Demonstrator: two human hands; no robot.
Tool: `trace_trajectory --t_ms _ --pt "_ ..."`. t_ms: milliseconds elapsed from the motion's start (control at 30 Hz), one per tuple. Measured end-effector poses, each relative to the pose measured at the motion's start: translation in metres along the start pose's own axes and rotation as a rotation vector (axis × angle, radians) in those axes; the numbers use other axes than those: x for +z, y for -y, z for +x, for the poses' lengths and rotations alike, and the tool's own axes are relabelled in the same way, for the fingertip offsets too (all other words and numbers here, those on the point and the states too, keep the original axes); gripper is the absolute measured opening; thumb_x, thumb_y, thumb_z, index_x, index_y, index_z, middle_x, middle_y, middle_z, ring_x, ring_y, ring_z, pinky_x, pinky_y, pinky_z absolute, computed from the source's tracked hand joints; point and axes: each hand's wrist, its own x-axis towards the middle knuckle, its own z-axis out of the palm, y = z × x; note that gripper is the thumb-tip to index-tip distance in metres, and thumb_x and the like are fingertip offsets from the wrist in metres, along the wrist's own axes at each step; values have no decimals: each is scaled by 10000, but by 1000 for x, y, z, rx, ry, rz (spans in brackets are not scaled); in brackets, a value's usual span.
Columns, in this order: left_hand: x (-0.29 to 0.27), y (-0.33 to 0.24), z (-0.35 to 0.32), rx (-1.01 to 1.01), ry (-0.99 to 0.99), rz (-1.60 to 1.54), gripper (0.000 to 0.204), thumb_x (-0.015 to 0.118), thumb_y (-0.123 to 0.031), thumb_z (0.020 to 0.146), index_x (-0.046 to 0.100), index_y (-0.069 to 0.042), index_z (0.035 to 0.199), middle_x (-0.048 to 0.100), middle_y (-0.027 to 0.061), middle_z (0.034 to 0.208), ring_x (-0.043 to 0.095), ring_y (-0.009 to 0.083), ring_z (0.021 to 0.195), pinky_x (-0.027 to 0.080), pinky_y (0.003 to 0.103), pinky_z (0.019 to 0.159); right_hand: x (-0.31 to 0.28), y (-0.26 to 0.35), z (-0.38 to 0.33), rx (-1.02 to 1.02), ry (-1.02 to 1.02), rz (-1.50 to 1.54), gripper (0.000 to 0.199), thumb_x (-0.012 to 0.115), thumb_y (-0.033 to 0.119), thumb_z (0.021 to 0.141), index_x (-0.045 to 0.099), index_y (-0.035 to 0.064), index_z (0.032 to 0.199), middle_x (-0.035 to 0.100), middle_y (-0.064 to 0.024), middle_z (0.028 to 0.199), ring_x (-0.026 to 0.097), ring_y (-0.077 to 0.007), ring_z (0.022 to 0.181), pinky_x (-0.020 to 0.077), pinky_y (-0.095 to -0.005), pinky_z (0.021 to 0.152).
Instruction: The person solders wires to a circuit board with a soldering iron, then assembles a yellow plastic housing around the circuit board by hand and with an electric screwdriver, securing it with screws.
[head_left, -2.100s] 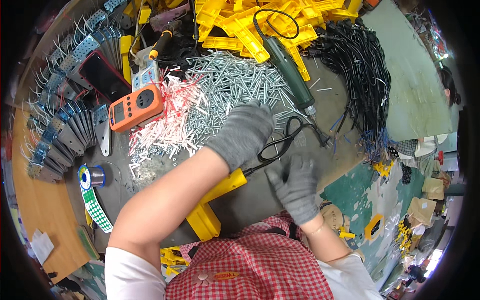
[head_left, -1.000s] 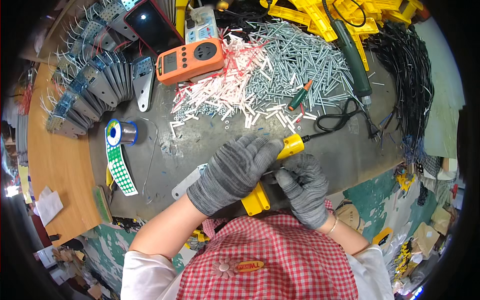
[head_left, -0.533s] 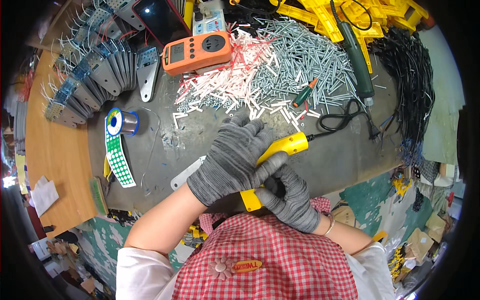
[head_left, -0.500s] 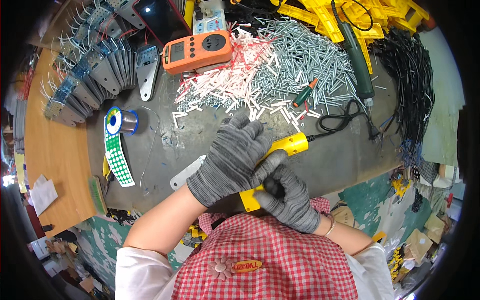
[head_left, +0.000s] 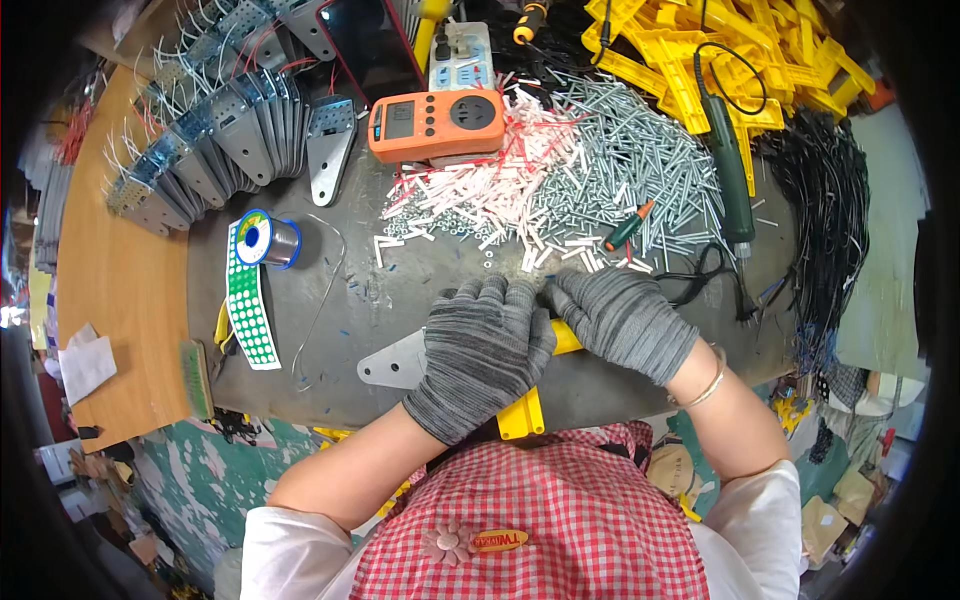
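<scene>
Both my hands wear grey striped knit gloves and meet over a yellow plastic tool body [head_left: 520,415] near the table's front edge. My left hand [head_left: 482,350] is wrapped over its middle. A flat grey metal blade-like plate [head_left: 395,362] with holes sticks out to the left from under that hand. My right hand [head_left: 630,320] lies over the far right end of the body, its fingers bent together close to my left fingertips. What those right fingers pinch, if anything, is hidden. A black cord [head_left: 690,285] runs out beyond my right hand.
Beyond my hands lie heaps of white sleeves [head_left: 470,190] and long screws [head_left: 640,130], with a green-handled screwdriver [head_left: 628,228] and an orange meter [head_left: 437,125]. Metal plates [head_left: 235,135] and a solder spool [head_left: 268,243] are left; black cables [head_left: 815,190] and yellow shells [head_left: 690,50] right.
My right hand has risen from below the yellow body to its far right end, beside my left fingertips. My left hand stays on the body. The whole view has shifted slightly.
</scene>
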Motion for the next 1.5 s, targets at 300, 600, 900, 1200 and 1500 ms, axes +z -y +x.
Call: trace_trajectory --t_ms 300,600,900,1200,1500 --pt "-7 11 4 75 62 -122 321 718 -289 727 624 -60 933 625 136 843 618 336 798 468 463 727 11 11 -4 10 -25 -45 307 424 361 1001 633 147 1069 696 -123 865 680 -337 784 530 -467 700" --pt "-26 5 -2 244 148 219 205 629 -274 861 648 -99 966 619 112 852 588 294 782 454 443 737 -17 -6 50 236 -148 -105 250 678 292 871 677 43 883 655 -181 828 636 -370 826 507 -469 769" --pt "-14 52 56 103 242 271 205 590 -223 895 663 -70 1011 649 151 972 615 313 997 490 417 880 -21 -6 46 101 -164 -271 249 598 188 863 734 -9 932 706 -239 903 702 -381 903 555 -481 801" --pt "-12 48 66 -82 278 365 327 593 -276 867 638 -13 1057 637 181 1008 606 332 1001 477 434 919 -25 -3 47 -44 -335 -206 184 600 146 852 710 8 905 697 -205 937 687 -349 927 560 -443 819" --pt "-46 50 13 -97 -136 -257 184 677 -23 777 573 -52 925 645 150 843 649 352 791 517 427 691 -6 5 56 -330 -329 -412 122 603 106 807 649 46 902 614 -164 888 611 -344 889 517 -447 796"
